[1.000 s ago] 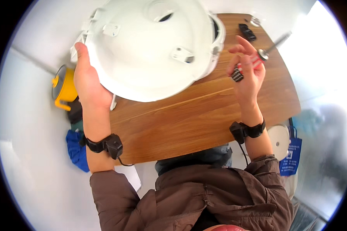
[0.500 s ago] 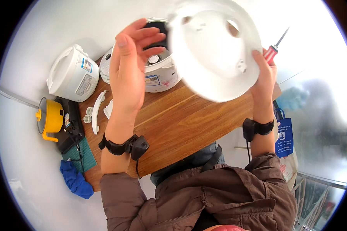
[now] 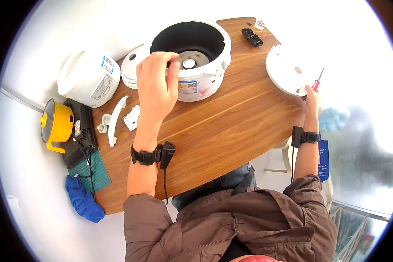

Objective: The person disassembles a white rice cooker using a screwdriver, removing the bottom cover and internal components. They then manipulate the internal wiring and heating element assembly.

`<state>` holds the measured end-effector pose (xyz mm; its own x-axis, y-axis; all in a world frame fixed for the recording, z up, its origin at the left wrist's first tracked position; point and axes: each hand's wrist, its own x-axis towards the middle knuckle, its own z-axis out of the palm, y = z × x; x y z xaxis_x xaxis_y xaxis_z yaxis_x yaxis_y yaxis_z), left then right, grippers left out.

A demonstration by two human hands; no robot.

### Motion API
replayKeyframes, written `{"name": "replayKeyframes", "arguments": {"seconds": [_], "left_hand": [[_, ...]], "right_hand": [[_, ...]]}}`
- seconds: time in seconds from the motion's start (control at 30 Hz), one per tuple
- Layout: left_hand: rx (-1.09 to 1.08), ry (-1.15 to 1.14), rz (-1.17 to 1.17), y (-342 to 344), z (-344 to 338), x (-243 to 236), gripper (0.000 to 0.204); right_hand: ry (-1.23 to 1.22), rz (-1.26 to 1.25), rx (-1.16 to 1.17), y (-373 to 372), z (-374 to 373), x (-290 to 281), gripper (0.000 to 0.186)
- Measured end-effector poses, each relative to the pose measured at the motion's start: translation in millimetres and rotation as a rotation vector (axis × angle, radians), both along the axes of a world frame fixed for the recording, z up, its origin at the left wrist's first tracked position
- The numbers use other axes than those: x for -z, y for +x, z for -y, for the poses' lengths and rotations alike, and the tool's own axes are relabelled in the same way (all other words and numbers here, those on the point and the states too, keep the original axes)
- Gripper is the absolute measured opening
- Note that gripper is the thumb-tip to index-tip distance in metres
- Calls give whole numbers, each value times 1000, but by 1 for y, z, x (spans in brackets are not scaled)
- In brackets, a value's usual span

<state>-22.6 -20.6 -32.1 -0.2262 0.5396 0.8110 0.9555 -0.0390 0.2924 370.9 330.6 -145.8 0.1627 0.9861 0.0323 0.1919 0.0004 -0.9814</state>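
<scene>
Lid (image 3: 284, 72) sits at the far right end of the table (image 3: 231, 115), and on my feed it is a thin white disc, bright enough that its outer edge nearly melts into the pale background. I make out a round hole off its middle, small tabs along its far edge and a few dark spots near the hand. Its face is turned up toward my camera. Being round, it has no true long axis; seen at a slant, it stretches from upper left to lower right. I cannot tell whether it rests on the wood or is held just over it.

My right hand (image 3: 312, 100) is at its near edge, fingers wrapped round a screwdriver (image 3: 315, 84) with a red handle; I cannot tell how firmly that hand has the lid too. The screwdriver's long axis runs up and slightly right, its tip pointing away from the body.

My left hand (image 3: 158, 85) is at the near rim of the cooker body (image 3: 215, 80), fingers bent and thumb apart from them; I cannot tell whether they grasp the rim. That white body stands open, black inside, well apart from the lid.
</scene>
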Motion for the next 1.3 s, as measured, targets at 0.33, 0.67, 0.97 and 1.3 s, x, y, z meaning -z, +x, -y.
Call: {"name": "replayKeyframes", "arguments": {"seconds": [0.33, 0.67, 0.97, 1.3], "left_hand": [[102, -159, -105, 2, 2, 1, 32], [192, -243, -6, -18, 18, -7, 37], [251, -294, -11, -16, 28, -17, 33], [166, -395, -51, 11, 19, -20, 25]], "right_hand": [[-79, 186, -92, -18, 14, -9, 32], [372, 149, 88, -47, 51, -29, 54], [428, -208, -437, -151, 127, -107, 34], [497, -225, -628, -251, 142, -80, 35]]}}
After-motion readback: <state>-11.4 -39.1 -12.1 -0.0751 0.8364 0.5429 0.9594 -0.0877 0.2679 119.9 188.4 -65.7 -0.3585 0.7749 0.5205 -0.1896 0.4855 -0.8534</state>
